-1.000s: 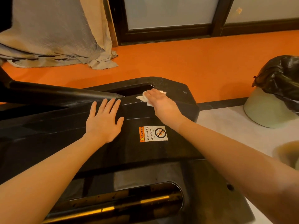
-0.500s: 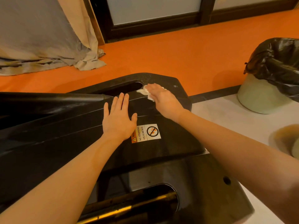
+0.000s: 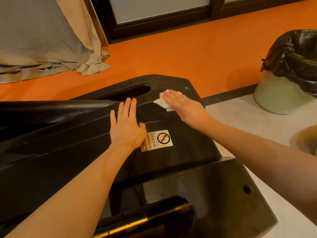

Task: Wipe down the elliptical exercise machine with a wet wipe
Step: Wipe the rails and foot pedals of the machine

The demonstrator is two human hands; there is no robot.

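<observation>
The black housing of the elliptical machine [image 3: 180,162] fills the lower middle of the view, with a "no stepping on surface" sticker [image 3: 158,140] on top. My right hand [image 3: 185,109] lies flat with straight fingers on a crumpled white wet wipe [image 3: 161,103], pressing it to the housing near its far end. My left hand [image 3: 126,125] rests flat on the housing just left of the sticker, fingers straight and together, its heel covering the sticker's left edge.
A black arm bar [image 3: 56,107] runs in from the left into a slot [image 3: 135,91]. A pale bin with a black bag [image 3: 289,73] stands at right on a white mat. A curtain [image 3: 46,40] pools on the orange floor at back left.
My left hand has slid right along the housing until it reaches the sticker. My right hand has kept the wipe near the far end, shifting it slightly right.
</observation>
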